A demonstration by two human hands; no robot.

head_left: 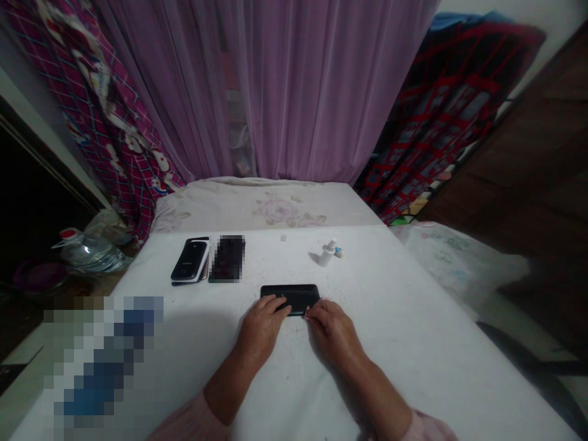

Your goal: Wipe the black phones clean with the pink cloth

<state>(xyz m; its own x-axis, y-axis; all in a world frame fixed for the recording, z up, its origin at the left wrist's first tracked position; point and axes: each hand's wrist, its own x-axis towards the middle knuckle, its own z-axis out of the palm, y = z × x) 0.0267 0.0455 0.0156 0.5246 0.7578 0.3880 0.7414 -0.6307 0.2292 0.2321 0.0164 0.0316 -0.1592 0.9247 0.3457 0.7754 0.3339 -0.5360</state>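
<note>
A black smartphone lies flat and sideways on the white cloth in front of me. My left hand grips its left part, with the fingers over the top face and the thumb along the near edge. At the phone's near right corner, my right hand is closed in a pinch. A tiny pinkish thing shows at its fingertips, too small to name. Both hands touch or nearly touch the phone.
A stack of phones stands at the left back, beside a blurred-out dark rectangular item. A small white spray bottle stands at the right back. A small pale square lies farther back. Purple curtains hang behind the table.
</note>
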